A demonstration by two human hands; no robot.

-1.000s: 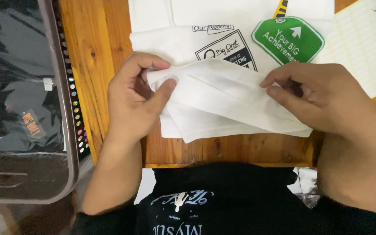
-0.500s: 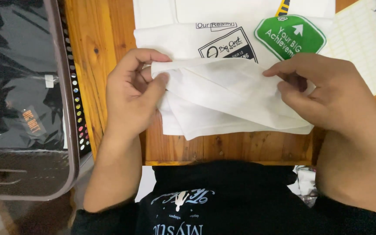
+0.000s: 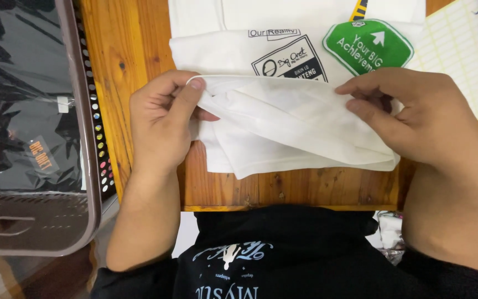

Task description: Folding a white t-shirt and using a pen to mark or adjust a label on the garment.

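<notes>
- folded white cloth (image 3: 300, 130) at frame centre, on wooden table (image 3: 139, 50)
- left hand (image 3: 159, 124) pinching its left edge, right hand (image 3: 416, 119) pinching the right
- best kept taut, edges aligned before pressing flat

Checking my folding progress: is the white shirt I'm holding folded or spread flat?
Folded. The white shirt lies in stacked layers, its doubled-over top edge pinched by the left hand and right hand.
</notes>
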